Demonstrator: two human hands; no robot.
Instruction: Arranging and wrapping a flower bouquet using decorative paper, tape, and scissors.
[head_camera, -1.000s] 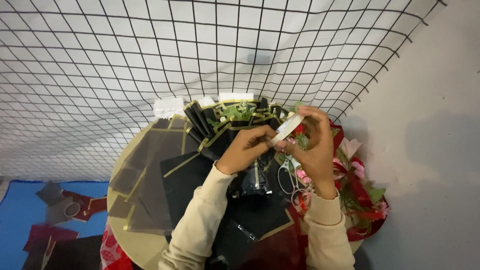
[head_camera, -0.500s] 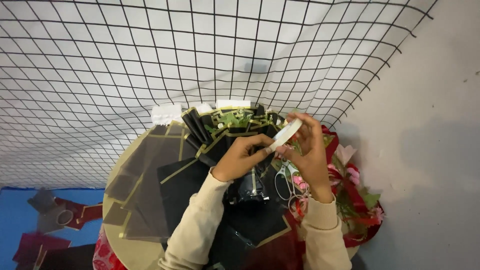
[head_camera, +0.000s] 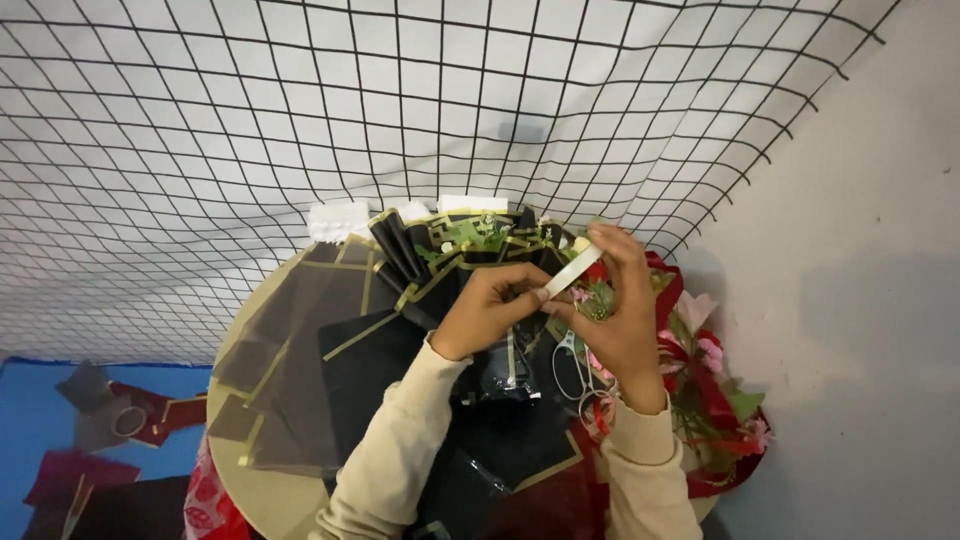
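Observation:
Both hands meet over a round table (head_camera: 262, 480) covered with black wrapping sheets edged in gold (head_camera: 365, 350). My right hand (head_camera: 618, 315) holds a white roll of tape (head_camera: 571, 268) between thumb and fingers. My left hand (head_camera: 490, 312) pinches at the roll's lower edge, fingers closed on the tape end. Just behind the hands stands a bouquet wrapped in pleated black-and-gold paper (head_camera: 455, 250) with green stems in it.
A white cloth with a black grid (head_camera: 300, 120) hangs behind the table. Red and pink flowers (head_camera: 715, 390) lie at the table's right edge, white-handled scissors (head_camera: 568, 365) under my right wrist. Paper scraps and a tape roll (head_camera: 125, 420) lie on blue floor, left. A grey wall stands right.
The view has shifted slightly; both hands stay together on the tape roll, which has tilted a little and sits marginally higher against the bouquet.

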